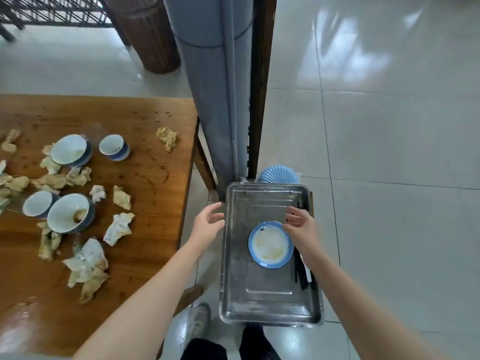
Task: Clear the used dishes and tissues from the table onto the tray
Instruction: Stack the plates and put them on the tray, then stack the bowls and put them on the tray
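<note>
Tray: The shiny metal tray (267, 300) sits low down, just beside the wooden surface (150, 242), right in front of the person.
Done: One blue plate (270, 244) with food smears lies in the tray. Dark chopsticks (301, 275) lie along the tray's right side.
Left to do: Lots. On the surface are the far bowl (70, 150), the far cup (114, 147), the near bowl (68, 213) and the near cup (38, 203). Crumpled tissues (118, 227) lie all around them. One lone tissue (167, 137) sits apart, near the far corner.
How far along: I think the job has only just begun. Most of the mess is not on the tray yet.
Left hand: The left hand (207, 224) is in the air just beside the tray's left edge. Its fingers are spread and it holds nothing.
Right hand: The right hand (301, 224) is over the far right rim of the plate, fingers loose. It holds nothing. I cannot tell if it touches the plate.
Around: A fat grey pipe (215, 100) and a dark wooden post (259, 100) stand behind the tray. A blue ribbed thing (278, 174) peeks out there too. A brown woven stool (148, 35) stands far off.
In the way: The tissues crowd close round the bowls and cups. The near bowl leans against the near cup, so it could tip or slide when picked up.
</note>
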`<act>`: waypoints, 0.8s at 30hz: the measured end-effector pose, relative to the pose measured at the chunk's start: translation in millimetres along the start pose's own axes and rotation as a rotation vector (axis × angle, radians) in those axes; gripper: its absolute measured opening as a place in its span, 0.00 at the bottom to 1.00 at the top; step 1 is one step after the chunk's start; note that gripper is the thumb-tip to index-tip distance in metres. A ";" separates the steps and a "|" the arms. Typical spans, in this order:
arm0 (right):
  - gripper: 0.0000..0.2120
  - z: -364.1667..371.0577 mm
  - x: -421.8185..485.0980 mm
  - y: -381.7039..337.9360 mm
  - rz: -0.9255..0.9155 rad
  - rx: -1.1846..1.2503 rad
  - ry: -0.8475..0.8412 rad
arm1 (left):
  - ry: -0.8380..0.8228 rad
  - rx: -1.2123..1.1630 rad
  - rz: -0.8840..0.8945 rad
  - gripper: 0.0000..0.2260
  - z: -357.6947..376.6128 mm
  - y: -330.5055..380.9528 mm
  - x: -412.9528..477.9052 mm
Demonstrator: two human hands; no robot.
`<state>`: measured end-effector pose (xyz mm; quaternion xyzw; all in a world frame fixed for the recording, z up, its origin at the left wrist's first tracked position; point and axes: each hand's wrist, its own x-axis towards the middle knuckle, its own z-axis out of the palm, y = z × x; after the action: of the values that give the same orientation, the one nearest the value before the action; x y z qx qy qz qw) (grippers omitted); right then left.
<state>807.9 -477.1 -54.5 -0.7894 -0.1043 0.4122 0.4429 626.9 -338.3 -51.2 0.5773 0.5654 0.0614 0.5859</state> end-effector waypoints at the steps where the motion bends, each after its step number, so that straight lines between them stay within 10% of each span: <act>1: 0.23 2.2 -3.0 -8.1 -0.027 -0.015 -0.010 | 0.007 0.003 0.008 0.23 -8.4 4.2 -4.0; 24: 0.22 204.4 -197.9 -98.1 -0.374 -0.054 -0.161 | 0.191 -0.260 0.110 0.20 -262.5 -67.9 -153.2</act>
<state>549.4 -399.2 78.3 -0.7323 -0.2949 0.3818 0.4807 340.9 -312.1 69.1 0.5184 0.5733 0.2206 0.5949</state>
